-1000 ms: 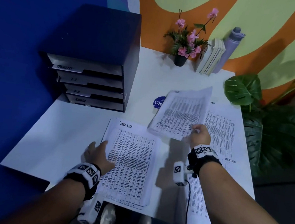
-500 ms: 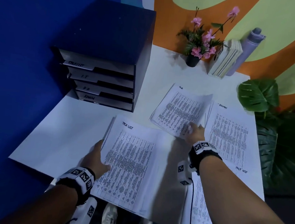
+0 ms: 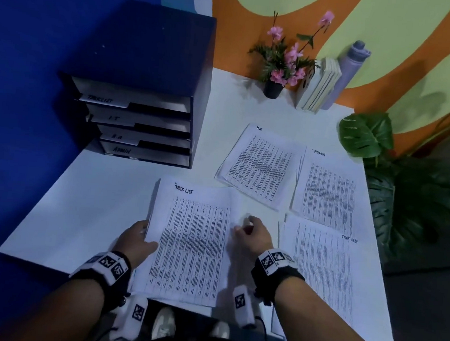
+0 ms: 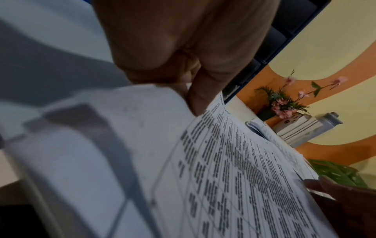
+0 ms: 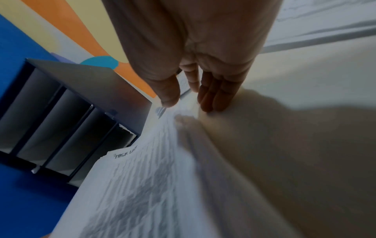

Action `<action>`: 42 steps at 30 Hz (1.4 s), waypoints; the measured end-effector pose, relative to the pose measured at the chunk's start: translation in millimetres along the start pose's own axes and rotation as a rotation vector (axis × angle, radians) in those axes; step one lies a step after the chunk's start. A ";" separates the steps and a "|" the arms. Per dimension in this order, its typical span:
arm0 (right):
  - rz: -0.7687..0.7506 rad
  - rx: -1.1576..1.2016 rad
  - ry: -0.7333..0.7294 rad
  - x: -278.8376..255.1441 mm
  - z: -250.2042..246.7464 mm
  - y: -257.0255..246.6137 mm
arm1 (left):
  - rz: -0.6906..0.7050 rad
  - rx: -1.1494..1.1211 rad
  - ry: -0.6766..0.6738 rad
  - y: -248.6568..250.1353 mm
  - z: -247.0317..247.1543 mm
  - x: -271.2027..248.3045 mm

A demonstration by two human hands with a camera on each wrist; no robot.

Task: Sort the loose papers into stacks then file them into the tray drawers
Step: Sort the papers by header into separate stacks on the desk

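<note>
A thick stack of printed sheets headed TASK LIST (image 3: 194,243) lies at the near edge of the white table (image 3: 95,200). My left hand (image 3: 144,238) grips its left edge, thumb (image 4: 195,99) on top, and the edge is lifted a little. My right hand (image 3: 244,224) is at the stack's right edge with nearly straight fingers (image 5: 213,99) touching down beside the top sheet and holding nothing. An H.R stack (image 3: 259,165), an ADMIN stack (image 3: 327,186) and another TASK LIST sheet (image 3: 323,272) lie to the right. The dark tray unit (image 3: 141,126) stands at the back left, with drawers labelled TASK LIST, I.T, H.R and ADMIN.
A pot of pink flowers (image 3: 273,85), several books (image 3: 319,89) and a grey bottle (image 3: 347,72) stand along the back wall. Large green leaves (image 3: 366,135) hang over the table's right edge. A blue wall bounds the left side.
My right hand has laid the sheet it held on the H.R stack and come back to the TASK LIST stack's right edge. My left hand stays on the stack's left edge.
</note>
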State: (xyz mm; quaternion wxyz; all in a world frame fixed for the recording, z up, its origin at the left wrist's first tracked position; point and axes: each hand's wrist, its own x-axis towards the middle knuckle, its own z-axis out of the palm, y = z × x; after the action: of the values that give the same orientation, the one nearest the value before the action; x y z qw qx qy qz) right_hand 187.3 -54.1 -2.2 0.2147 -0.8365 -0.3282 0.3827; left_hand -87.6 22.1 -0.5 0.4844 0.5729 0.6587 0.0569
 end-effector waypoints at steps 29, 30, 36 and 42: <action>0.110 0.453 0.205 -55.5 -9.9 24.2 | 0.119 -0.110 -0.140 17.8 11.1 -17.4; 0.110 0.464 0.199 -55.7 -9.6 23.8 | 0.089 -0.170 -0.208 15.8 12.9 -17.7; 0.091 0.358 0.214 -60.0 -13.5 25.6 | 0.144 -0.004 -0.169 12.2 17.2 -17.0; 0.110 0.340 0.288 -61.3 -26.4 38.9 | 0.198 0.047 0.005 19.7 10.6 -16.3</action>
State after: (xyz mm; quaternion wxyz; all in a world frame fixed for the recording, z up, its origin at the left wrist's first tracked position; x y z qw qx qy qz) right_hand 192.8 -127.6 20.9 0.3758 -0.8511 -0.1788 0.3202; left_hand -68.5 10.4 15.7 0.4613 0.6464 0.6010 0.0906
